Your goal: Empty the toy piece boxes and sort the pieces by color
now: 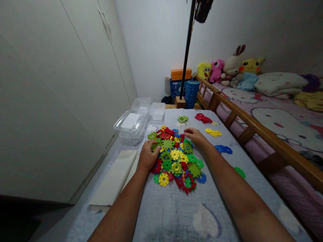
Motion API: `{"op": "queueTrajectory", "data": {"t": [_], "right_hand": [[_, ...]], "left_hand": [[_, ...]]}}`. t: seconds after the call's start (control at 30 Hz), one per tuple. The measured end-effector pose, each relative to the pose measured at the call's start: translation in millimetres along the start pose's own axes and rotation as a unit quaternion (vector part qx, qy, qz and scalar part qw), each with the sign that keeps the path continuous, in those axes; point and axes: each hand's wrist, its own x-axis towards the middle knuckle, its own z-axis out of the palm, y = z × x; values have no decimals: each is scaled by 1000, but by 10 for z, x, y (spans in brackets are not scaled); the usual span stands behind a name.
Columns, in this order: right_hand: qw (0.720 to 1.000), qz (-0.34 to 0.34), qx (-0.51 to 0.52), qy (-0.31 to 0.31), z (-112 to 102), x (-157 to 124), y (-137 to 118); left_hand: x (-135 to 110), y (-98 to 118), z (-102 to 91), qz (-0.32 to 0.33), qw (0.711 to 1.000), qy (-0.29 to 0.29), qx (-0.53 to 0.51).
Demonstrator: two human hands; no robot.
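Observation:
A heap of plastic building pieces (175,154) in red, yellow, green and blue lies on the cloth-covered surface between my hands. Some are flower-shaped discs; others are notched squares. At the heap's left edge, my left hand (148,155) rests on green pieces, its thumb and fingers apart. My right hand (196,136) reaches the heap's upper right side. Its fingers are drawn together beside a small red piece (182,137); what lies between them is hidden. On the right are separate groups: light green squares (182,119), red pieces (203,118), yellow discs (213,132), blue discs (223,149) and green discs (239,172).
Clear plastic containers (157,111) stand at the back left, one with a white sheet on its lid (119,125). A folded cream cloth (113,178) lies left. A wooden bed rail (233,109) borders the right, and a white cabinet (63,101) the left. A black pole (187,50) rises behind.

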Motion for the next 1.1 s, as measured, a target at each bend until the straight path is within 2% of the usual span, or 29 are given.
{"op": "queueTrajectory", "data": {"t": [0.2, 0.47, 0.77, 0.87, 1.1], "right_hand": [[997, -33, -39, -60, 158, -76, -29], [998, -49, -33, 15, 123, -80, 64], [999, -34, 6, -16, 51, -141, 55], [999, -45, -19, 2, 50, -137, 61], [995, -39, -25, 94, 10, -104, 120]], "left_hand": [[-4, -16, -3, 7, 1000, -1, 4], [1, -64, 15, 15, 1000, 2, 10], [2, -43, -3, 13, 1000, -2, 12], [3, -43, 0, 10, 1000, -4, 10], [4, -44, -1, 15, 1000, -6, 10]]}}
